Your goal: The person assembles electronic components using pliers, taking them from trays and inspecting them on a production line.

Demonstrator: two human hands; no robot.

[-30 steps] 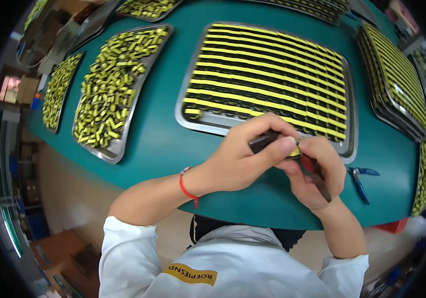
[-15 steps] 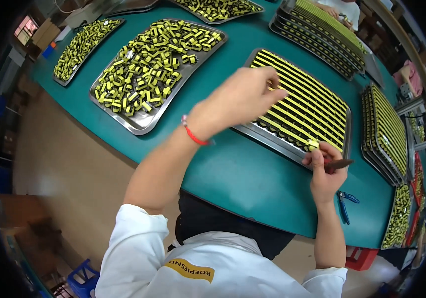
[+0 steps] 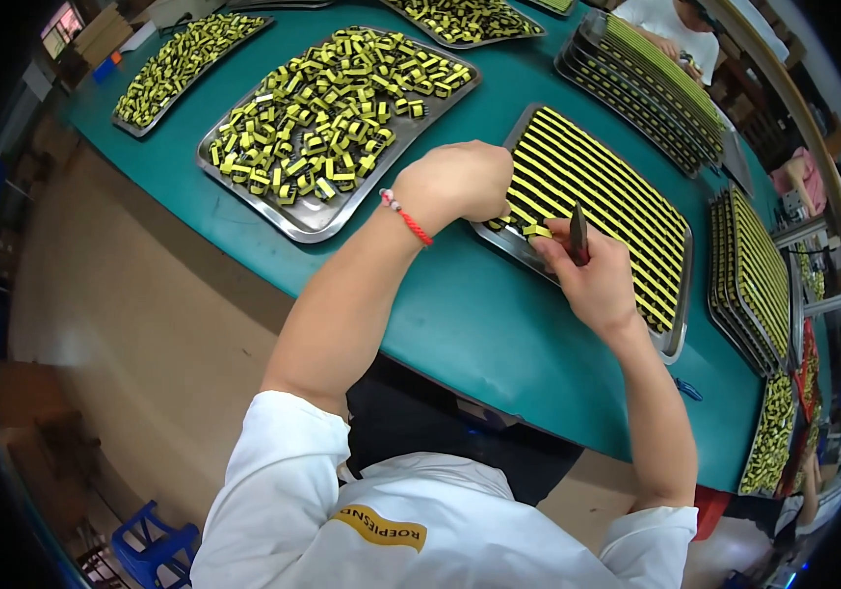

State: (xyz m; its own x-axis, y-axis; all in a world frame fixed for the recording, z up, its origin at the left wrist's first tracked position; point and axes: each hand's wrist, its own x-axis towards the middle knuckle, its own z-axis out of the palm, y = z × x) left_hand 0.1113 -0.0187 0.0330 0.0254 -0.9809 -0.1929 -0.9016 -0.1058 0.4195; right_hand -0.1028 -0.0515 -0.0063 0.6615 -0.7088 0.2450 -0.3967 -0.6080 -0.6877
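My left hand (image 3: 460,183) is closed at the near left corner of a metal tray (image 3: 676,346); its fingertips point down, and what they hold, if anything, is hidden. Rows of small yellow-and-black parts (image 3: 607,187) fill that tray. Just to the right, my right hand (image 3: 594,280) grips a dark pointed tool (image 3: 578,234) with some red on it, point upward. By the right thumb and fingertips is one yellow part (image 3: 535,232), at the tray's near edge. Whether it is pinched or resting there I cannot tell.
A tray of loose yellow-and-black parts (image 3: 308,128) lies left of my hands. Stacked filled trays stand at the far right (image 3: 641,93) and right (image 3: 749,280). Blue-handled pliers (image 3: 687,389) lie beyond my right forearm. Another person (image 3: 681,39) sits across the table.
My right hand has moved left along the tray's near edge with the tool, its point now upward. My left hand has come down to the near left corner. The view has shifted slightly.
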